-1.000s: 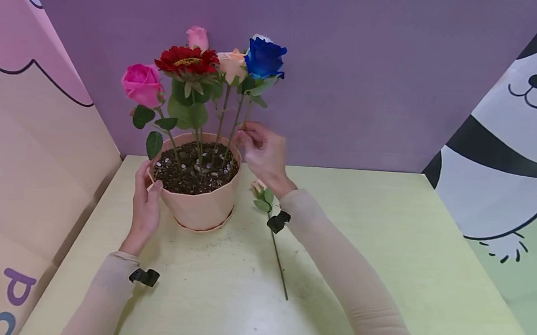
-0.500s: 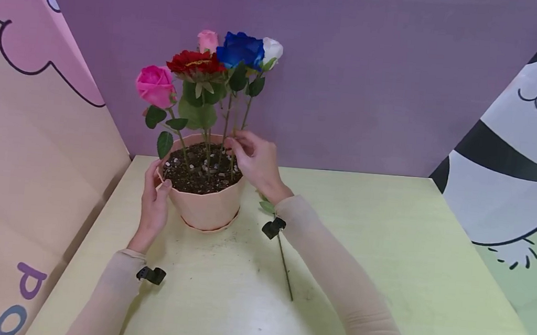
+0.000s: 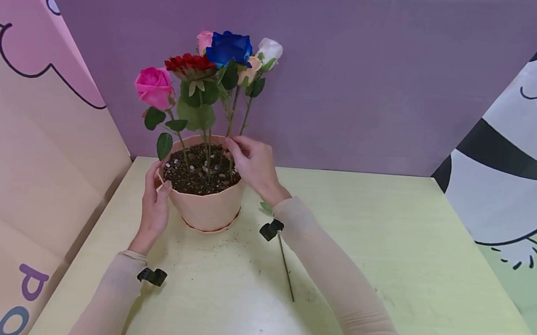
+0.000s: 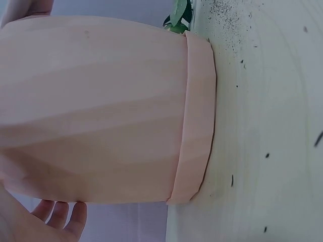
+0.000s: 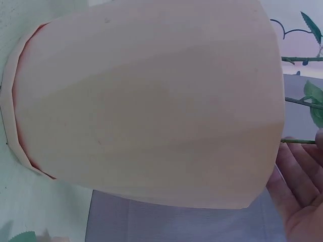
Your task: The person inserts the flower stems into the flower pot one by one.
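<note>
A pink flower pot (image 3: 205, 210) filled with dark soil stands on the table. My left hand (image 3: 153, 211) grips its left side at the rim, and curled fingers (image 4: 59, 214) show against the wall in the left wrist view. Over the pot's right rim, my right hand (image 3: 255, 165) pinches a stem low down, beneath the blue rose (image 3: 229, 48). Around it stand a hot pink rose (image 3: 155, 88), a red daisy-like flower (image 3: 191, 65), a paler pink rose (image 3: 204, 41), a peach rose (image 3: 250, 71) and a white rose (image 3: 270, 53).
A loose flower stem (image 3: 287, 269) lies on the table (image 3: 386, 240), its upper part hidden under my right wrist. Soil crumbs are scattered before the pot. A purple backdrop (image 3: 374, 81) rises behind, with printed panels at both sides.
My right hand has moved inward and down over the pot's rim. The blue rose has shifted left, in front of the red flower, uncovering the white rose. The left hand keeps its grip.
</note>
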The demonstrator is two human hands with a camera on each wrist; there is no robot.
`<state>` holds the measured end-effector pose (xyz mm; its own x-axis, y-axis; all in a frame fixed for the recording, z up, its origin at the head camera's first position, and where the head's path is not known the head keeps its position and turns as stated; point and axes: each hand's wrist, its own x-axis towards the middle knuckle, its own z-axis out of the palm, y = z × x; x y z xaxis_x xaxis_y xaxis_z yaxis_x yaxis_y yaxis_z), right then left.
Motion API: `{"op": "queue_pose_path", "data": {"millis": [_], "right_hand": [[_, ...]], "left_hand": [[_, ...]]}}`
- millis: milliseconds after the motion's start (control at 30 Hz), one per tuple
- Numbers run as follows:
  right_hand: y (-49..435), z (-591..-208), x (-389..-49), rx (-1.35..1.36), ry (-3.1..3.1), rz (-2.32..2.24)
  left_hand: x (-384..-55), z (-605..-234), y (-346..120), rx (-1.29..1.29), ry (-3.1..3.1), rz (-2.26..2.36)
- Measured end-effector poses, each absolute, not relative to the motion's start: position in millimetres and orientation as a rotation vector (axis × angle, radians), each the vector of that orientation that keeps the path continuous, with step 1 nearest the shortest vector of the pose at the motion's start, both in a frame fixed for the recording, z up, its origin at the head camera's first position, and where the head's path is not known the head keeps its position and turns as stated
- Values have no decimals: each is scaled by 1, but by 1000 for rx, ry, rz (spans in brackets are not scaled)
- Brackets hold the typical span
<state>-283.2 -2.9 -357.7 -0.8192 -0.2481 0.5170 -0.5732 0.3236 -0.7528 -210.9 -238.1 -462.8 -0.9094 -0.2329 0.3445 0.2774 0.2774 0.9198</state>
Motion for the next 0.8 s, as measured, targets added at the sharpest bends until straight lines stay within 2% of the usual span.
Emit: {"op": "queue_pose_path", "data": {"millis": [400, 800], "right_hand": [[9, -362, -273, 651, -2265, 1565], [43, -373, -275, 592, -2247, 1609]], "left_hand": [[-212, -463, -237, -56, -2111, -1679], [-209, -462, -239, -39, -2126, -1697]]}}
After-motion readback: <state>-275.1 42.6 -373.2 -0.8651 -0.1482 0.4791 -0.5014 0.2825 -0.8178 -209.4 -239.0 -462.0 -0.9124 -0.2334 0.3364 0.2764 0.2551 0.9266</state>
